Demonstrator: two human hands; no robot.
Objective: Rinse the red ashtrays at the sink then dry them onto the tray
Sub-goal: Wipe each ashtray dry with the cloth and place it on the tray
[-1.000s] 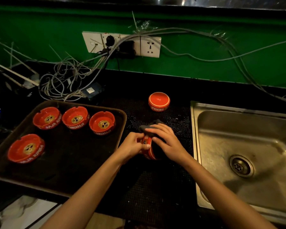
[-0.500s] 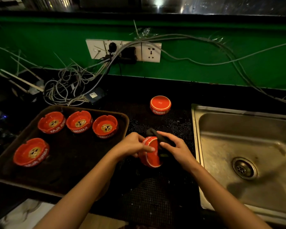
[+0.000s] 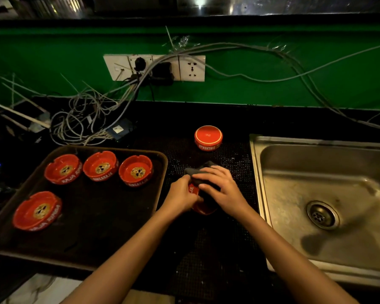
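Between the tray and the sink, my left hand [image 3: 181, 196] grips a red ashtray [image 3: 203, 209] that is mostly hidden by both hands. My right hand [image 3: 223, 190] presses a dark grey cloth [image 3: 199, 172] over its top. The brown tray [image 3: 92, 216] on the left holds several red ashtrays upright: three in a back row [image 3: 63, 168] [image 3: 100, 165] [image 3: 136, 171] and one at the front left [image 3: 37, 210]. Another red ashtray [image 3: 208, 138] stands upside down on the black mat behind my hands.
A steel sink [image 3: 329, 207] with a round drain [image 3: 321, 216] fills the right side. A tangle of grey cables [image 3: 83, 119] lies at the back left under a wall socket strip [image 3: 154, 67] on the green wall. A black perforated mat [image 3: 211, 260] covers the counter.
The ashtray's red base faced up between my hands half a second ago; now my right hand and the cloth cover it, and only its lower edge and side show.
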